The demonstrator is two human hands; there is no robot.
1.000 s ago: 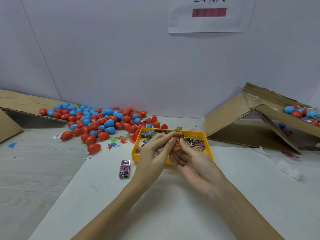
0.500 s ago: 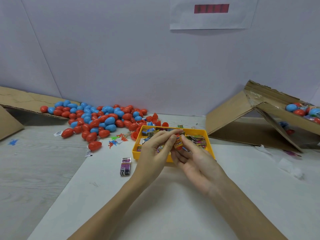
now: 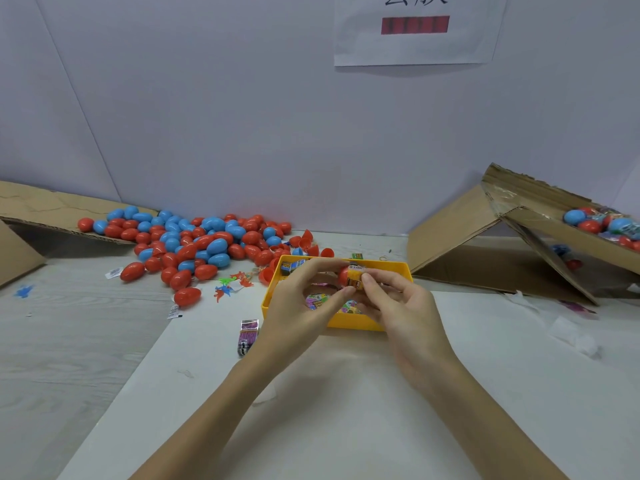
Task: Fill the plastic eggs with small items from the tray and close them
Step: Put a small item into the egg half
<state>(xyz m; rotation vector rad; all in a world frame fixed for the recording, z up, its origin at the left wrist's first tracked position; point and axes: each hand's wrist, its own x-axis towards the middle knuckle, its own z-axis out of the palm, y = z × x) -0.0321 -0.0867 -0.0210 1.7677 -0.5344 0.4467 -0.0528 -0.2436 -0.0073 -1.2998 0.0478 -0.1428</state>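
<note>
- Head view: both hands meet above the yellow tray, which stands on the white surface in front of the person.
- The left hand pinches a red egg half between thumb and forefinger, so its fingers are narrow and curled round the shell.
- The right hand presses a small orange printed packet against the open side of the shell; its fingers are bent and hold the packet.
- The egg half lies almost level over the tray. Its long axis runs left to right, the rounded end points to the left and the mouth to the right.
- I judge that the packet is only partly inside. If it stands out of the rim, the second half may not snap shut.
- A hard push from the right can slip the smooth shell out of the light pinch. It would then fall into the tray among the other packets.
- The mate for this half is not visible in either hand.
- At the left, a pile of red and blue eggs lies by a cardboard flap; at the right, a cardboard box holds more eggs.
</note>
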